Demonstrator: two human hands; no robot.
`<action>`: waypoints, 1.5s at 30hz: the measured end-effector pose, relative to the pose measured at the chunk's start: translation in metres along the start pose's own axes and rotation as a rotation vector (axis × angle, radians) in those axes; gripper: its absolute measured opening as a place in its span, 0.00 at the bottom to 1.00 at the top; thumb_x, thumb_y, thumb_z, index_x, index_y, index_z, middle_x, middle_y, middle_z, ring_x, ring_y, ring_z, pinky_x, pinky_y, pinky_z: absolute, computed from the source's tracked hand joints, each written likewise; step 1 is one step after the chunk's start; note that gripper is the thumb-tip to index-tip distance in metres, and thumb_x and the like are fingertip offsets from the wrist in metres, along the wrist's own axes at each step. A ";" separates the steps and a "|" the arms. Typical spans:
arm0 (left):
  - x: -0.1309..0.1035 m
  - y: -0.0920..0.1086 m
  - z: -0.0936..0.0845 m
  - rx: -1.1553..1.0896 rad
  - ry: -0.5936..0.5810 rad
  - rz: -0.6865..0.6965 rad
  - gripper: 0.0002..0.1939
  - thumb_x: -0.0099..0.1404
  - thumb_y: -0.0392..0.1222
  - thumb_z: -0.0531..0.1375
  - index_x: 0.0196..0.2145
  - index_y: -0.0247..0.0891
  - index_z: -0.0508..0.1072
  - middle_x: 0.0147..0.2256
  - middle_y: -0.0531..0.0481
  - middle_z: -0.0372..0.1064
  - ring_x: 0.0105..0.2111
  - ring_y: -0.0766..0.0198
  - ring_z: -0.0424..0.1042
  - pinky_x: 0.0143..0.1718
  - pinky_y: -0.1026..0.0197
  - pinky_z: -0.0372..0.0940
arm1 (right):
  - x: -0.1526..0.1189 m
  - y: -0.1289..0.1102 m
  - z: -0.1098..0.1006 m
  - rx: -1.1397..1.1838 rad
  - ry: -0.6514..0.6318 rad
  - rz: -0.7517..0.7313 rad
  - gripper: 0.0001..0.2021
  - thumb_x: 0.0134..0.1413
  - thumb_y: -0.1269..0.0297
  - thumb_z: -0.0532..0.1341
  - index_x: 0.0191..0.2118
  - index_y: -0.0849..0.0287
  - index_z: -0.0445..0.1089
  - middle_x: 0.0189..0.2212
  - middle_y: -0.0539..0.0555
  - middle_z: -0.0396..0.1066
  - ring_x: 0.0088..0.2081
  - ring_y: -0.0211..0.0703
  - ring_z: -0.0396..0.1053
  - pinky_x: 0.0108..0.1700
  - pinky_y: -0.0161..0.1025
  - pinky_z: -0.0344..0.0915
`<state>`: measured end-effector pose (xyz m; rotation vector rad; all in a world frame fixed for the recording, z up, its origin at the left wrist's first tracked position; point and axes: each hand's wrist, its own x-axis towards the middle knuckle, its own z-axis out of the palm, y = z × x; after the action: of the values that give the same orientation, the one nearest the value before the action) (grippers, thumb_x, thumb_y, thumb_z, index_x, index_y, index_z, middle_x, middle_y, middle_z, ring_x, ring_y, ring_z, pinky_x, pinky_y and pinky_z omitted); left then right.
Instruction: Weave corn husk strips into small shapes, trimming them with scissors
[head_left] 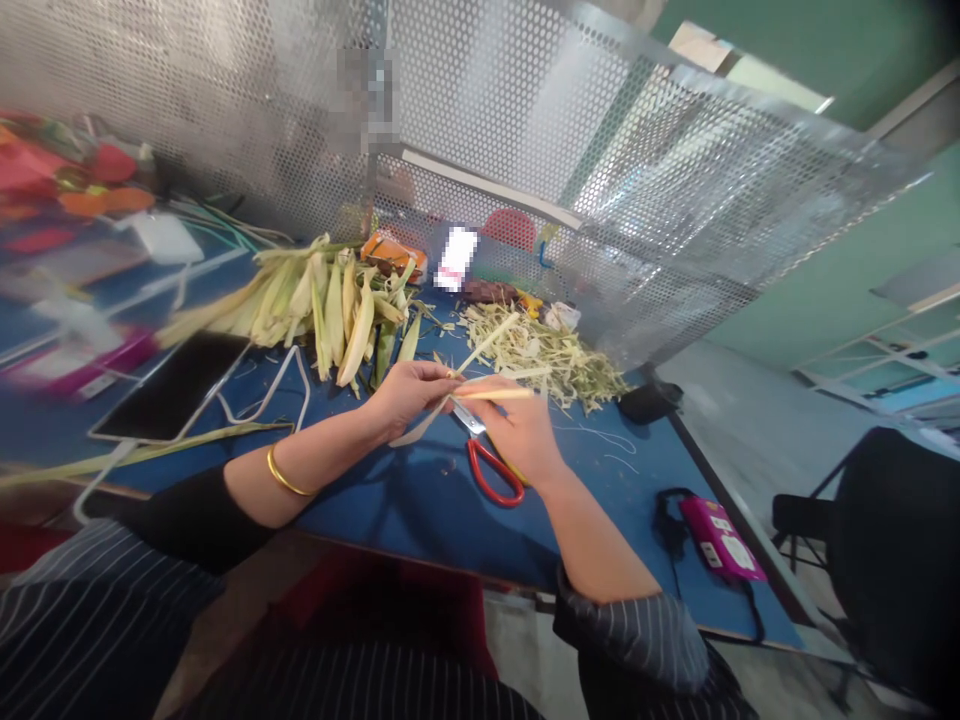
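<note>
Both hands work just in front of the scraps pile (547,355): the left hand (409,395) pinches a leaf strip (480,352), the right hand (517,430) grips red-handled scissors (491,470).

**Hands meeting at centre**

Both forearms extend forward and converge. The left hand (409,393), wrist bent and bearing a gold bangle, pinches with thumb and fingertips. The right hand (517,432) is closed, fingers curled inward, knuckles up.

A blue worktop (420,500) carries husk leaves (330,305) upper centre, shredded strips (547,355) beside them, a tablet (176,385) left, a pink device (721,540) lower right.
</note>
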<state>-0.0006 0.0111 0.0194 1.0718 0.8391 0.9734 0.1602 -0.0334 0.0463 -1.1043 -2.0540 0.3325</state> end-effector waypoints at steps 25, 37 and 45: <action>-0.002 -0.007 0.004 0.031 -0.068 -0.022 0.12 0.54 0.43 0.65 0.34 0.34 0.75 0.32 0.47 0.75 0.22 0.68 0.72 0.25 0.65 0.64 | 0.015 0.023 0.018 -0.361 0.119 0.351 0.12 0.60 0.59 0.52 0.27 0.56 0.58 0.19 0.47 0.61 0.22 0.37 0.58 0.27 0.34 0.46; -0.002 -0.003 0.006 -0.055 0.088 0.010 0.10 0.52 0.38 0.67 0.32 0.30 0.76 0.28 0.45 0.75 0.20 0.69 0.71 0.27 0.65 0.67 | 0.009 0.027 0.008 -0.234 0.202 0.177 0.10 0.59 0.56 0.55 0.39 0.56 0.66 0.32 0.51 0.71 0.33 0.40 0.69 0.34 0.36 0.59; 0.003 -0.002 0.001 -0.241 0.097 -0.067 0.11 0.50 0.37 0.67 0.32 0.30 0.74 0.26 0.46 0.75 0.21 0.69 0.71 0.27 0.65 0.68 | -0.004 0.027 -0.004 -0.699 0.182 -0.185 0.05 0.59 0.64 0.57 0.35 0.56 0.70 0.34 0.53 0.71 0.40 0.44 0.66 0.44 0.42 0.55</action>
<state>0.0019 0.0133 0.0172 0.7912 0.8078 1.0474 0.1805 -0.0209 0.0326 -1.2606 -2.1312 -0.6042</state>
